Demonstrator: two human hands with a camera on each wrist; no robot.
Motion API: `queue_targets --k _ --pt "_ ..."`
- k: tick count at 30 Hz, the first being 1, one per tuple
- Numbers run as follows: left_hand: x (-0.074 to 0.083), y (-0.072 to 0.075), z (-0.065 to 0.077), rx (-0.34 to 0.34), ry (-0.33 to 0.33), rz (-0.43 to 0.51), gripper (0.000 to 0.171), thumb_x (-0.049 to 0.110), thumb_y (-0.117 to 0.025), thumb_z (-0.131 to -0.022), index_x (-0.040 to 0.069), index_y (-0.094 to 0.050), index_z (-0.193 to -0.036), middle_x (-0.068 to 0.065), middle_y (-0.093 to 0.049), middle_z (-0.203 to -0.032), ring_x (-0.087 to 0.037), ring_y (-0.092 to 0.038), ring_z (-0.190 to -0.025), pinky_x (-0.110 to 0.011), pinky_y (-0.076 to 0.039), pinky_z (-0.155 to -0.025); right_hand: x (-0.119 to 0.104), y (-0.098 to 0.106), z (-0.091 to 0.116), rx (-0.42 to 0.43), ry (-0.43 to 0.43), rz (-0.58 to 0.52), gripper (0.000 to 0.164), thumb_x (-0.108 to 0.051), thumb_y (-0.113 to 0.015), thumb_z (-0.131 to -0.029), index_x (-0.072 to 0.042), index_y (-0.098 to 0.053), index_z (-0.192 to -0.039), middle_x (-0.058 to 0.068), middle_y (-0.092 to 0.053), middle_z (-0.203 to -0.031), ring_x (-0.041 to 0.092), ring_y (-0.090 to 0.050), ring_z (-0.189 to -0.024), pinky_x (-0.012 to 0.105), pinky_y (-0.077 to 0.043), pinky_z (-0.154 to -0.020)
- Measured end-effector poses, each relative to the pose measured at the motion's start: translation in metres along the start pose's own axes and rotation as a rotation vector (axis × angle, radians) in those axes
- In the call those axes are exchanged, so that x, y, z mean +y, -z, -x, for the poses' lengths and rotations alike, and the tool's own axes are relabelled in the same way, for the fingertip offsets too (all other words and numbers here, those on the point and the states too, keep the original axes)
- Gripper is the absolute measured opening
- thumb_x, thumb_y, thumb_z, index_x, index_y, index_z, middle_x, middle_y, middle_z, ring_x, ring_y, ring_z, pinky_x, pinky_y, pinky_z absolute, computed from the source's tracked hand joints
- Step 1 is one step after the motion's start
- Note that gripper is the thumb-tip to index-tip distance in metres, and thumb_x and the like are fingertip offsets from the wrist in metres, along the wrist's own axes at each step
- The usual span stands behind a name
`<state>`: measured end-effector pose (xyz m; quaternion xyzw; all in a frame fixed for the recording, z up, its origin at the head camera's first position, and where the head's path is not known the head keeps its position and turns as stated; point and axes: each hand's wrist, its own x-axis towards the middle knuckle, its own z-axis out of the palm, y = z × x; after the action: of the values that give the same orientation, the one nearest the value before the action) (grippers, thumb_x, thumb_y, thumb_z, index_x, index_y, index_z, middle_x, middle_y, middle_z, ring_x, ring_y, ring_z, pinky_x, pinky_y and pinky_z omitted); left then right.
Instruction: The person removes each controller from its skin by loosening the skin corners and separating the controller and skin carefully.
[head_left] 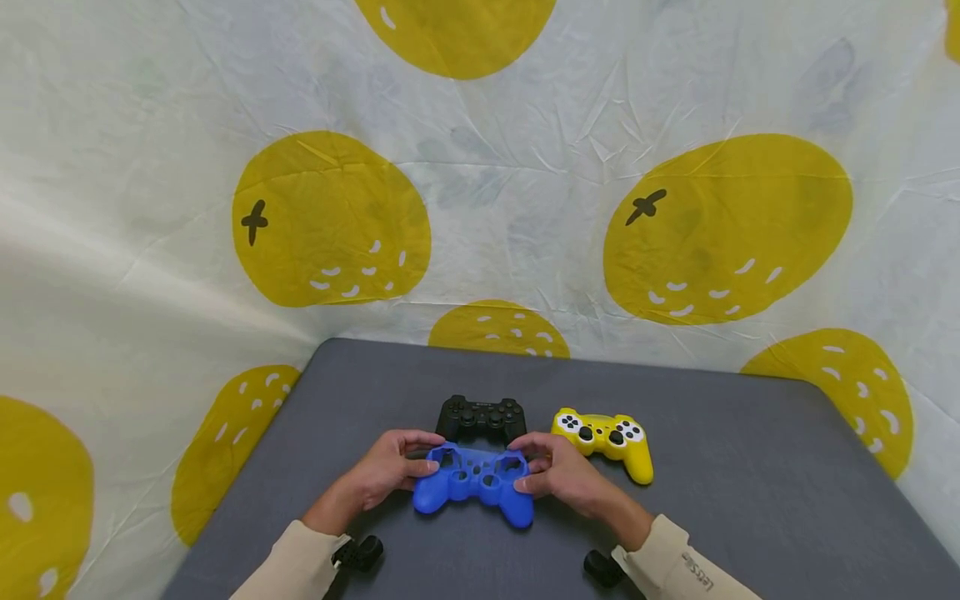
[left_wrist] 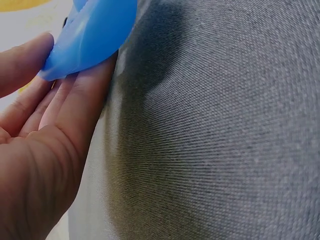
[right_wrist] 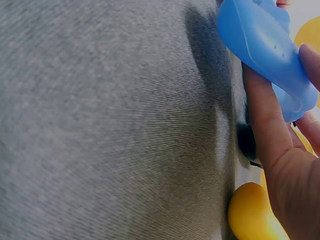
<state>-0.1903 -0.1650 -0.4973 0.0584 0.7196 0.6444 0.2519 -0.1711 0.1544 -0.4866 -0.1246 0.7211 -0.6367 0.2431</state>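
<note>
The left hand (head_left: 384, 467) pinches one end of a blue game controller cover (head_left: 476, 488), its thumb on the face and its fingers at the far edge and beneath. The right hand (head_left: 558, 477) pinches the other end the same way, so the cover sits between the two hands, held just above the worktop (head_left: 720, 475) with its shadow below. Just beyond the fingertips of both hands lies a black controller (head_left: 480, 413); whether the cover touches it I cannot tell. A yellow controller (head_left: 602, 432) lies near the right hand, beyond it and to its right. Behind the hands, past the worktop's far edge, hangs a white cloth (head_left: 517, 242) printed with big yellow fruit shapes.
</note>
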Motion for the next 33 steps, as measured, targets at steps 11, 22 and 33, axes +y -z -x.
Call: queue_targets --k 11,22,33 --pt "-0.004 -0.001 0.0 0.003 0.007 -0.032 0.046 0.003 -0.074 -0.095 -0.004 -0.062 -0.138 -0.028 -0.052 -0.15 -0.016 -0.071 -0.094 -0.037 -0.064 -0.077 0.005 -0.004 0.0 0.022 -0.015 0.031 0.056 0.002 -0.078 -0.087 0.009 -0.056 -0.138 0.03 -0.059 -0.135 0.017 -0.064 -0.091 0.034 -0.063 -0.078" --pt "-0.001 -0.005 0.004 0.003 -0.051 -0.132 0.046 -0.003 -0.074 -0.092 -0.004 -0.064 -0.136 -0.031 -0.053 -0.149 -0.02 -0.071 -0.099 -0.041 -0.065 -0.076 0.005 -0.008 0.003 0.098 -0.013 0.174 0.055 -0.003 -0.082 -0.084 0.003 -0.061 -0.134 0.026 -0.062 -0.134 0.021 -0.067 -0.096 0.037 -0.064 -0.076" --pt "0.009 -0.008 0.009 0.036 -0.123 -0.369 0.051 -0.001 -0.079 -0.086 0.001 -0.067 -0.136 -0.029 -0.056 -0.149 -0.02 -0.072 -0.097 -0.036 -0.063 -0.077 -0.002 -0.013 0.01 0.17 -0.011 0.319 0.055 -0.005 -0.085 -0.083 -0.002 -0.063 -0.133 0.019 -0.071 -0.117 0.022 -0.07 -0.088 0.037 -0.064 -0.067"
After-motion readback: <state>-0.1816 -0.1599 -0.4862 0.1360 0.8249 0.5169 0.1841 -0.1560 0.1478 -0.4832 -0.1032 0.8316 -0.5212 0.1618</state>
